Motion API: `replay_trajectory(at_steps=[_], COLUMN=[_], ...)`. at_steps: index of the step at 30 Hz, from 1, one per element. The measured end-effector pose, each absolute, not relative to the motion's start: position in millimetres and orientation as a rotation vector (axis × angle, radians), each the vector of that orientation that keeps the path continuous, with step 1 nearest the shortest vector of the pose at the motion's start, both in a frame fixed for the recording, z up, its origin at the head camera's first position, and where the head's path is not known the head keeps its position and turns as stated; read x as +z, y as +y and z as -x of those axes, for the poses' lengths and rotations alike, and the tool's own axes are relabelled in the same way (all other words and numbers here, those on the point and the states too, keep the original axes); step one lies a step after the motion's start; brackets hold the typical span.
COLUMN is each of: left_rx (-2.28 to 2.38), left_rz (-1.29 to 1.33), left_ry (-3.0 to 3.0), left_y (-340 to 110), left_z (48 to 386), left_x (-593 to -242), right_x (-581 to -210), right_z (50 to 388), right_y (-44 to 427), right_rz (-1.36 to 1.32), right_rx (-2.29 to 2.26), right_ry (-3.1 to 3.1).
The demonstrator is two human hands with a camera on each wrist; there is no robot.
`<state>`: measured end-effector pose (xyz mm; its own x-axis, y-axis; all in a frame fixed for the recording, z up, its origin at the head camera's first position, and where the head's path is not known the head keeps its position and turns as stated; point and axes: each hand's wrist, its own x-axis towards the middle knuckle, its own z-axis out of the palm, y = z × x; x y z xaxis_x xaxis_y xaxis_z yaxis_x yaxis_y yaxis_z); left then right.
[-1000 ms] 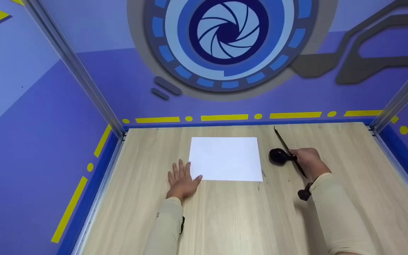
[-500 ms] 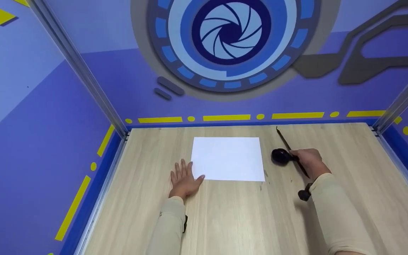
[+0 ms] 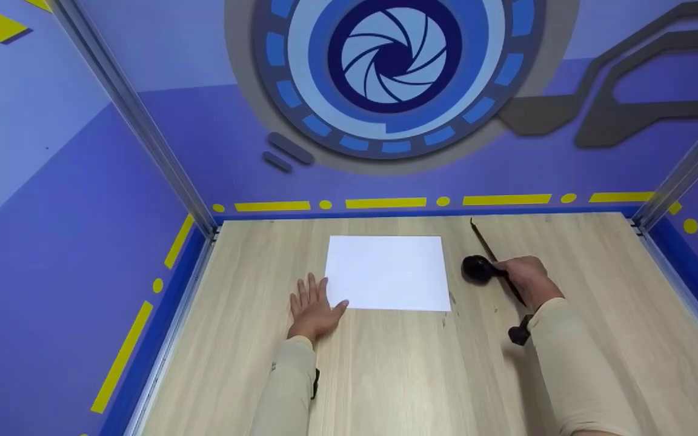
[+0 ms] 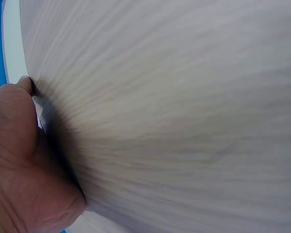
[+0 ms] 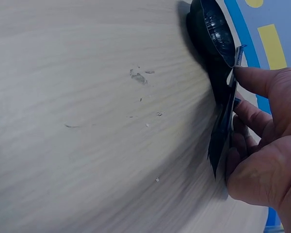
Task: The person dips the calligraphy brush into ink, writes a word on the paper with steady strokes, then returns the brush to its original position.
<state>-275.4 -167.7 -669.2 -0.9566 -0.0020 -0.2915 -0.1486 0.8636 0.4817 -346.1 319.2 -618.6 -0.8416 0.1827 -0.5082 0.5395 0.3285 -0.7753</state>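
Observation:
A white sheet of paper (image 3: 388, 272) lies on the wooden table. My left hand (image 3: 315, 315) rests spread at its lower left corner, with fingertips and thumb at the paper's edges. In the left wrist view the palm of that hand (image 4: 34, 165) is down on the surface. To the right, my right hand (image 3: 528, 275) pinches a dark writing brush (image 3: 483, 239) between thumb and fingers. The brush lies across the handle of a black ladle-shaped dish (image 3: 477, 269). Its dark bristles (image 5: 216, 150) point toward the person in the right wrist view.
Blue-purple panels (image 3: 113, 242) with metal posts (image 3: 137, 121) wall in the table (image 3: 385, 375) at the back and sides. Small dark marks (image 5: 139, 76) spot the wood between paper and dish. A black wrist device (image 3: 518, 333) sits at the right cuff.

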Motion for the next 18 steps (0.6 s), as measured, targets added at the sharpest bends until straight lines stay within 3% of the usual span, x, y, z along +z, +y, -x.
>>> replay_trajectory(at_steps=[18], left_rx=[0.752], left_rz=[0.111], left_ry=[2.755], left_y=[-166.8], left_z=[275.3], left_x=[-668.5], right_x=[-617.9], right_z=[342.6], right_y=[328.6], right_rz=[-0.628], right_rx=[-1.661], right_ry=[2.19])
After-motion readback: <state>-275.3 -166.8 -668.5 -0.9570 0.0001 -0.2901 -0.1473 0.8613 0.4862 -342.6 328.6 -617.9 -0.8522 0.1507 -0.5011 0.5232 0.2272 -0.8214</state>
